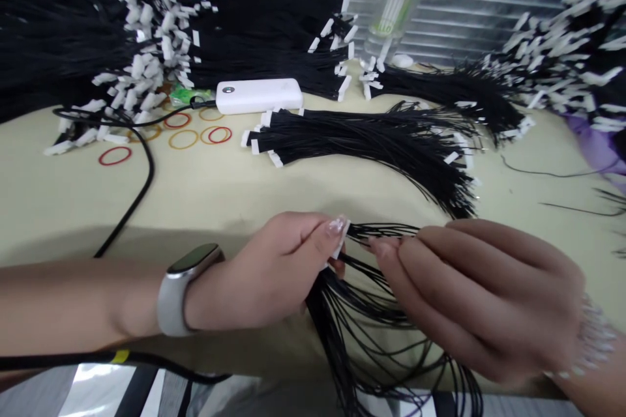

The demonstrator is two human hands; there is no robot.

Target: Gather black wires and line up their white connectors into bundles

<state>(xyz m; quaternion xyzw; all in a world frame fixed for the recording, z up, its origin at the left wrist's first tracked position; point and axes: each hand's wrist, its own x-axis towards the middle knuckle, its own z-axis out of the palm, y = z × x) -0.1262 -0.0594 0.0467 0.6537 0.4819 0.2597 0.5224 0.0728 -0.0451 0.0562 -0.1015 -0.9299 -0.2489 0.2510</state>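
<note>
My left hand point(288, 267) is closed around the white connector end of a bundle of black wires point(337, 339), its thumb pressed on a white connector point(341, 239). Several thin wires run right from that connector to my right hand point(479, 293). The thumb and fingertips of that hand pinch those wires a short way from the connector. Below both hands the rest of the bundle hangs in loose loops over the table's near edge. Parts of the connectors are hidden behind my left fingers.
On the table point(210, 195) beyond my hands lies another wire bundle point(352, 137). Large wire piles point(268, 32) stand behind it. Rubber bands point(183, 139), a white power bank point(259, 96) and its black cable point(147, 176) are at left. A clear bottle point(398, 3) stands at the back.
</note>
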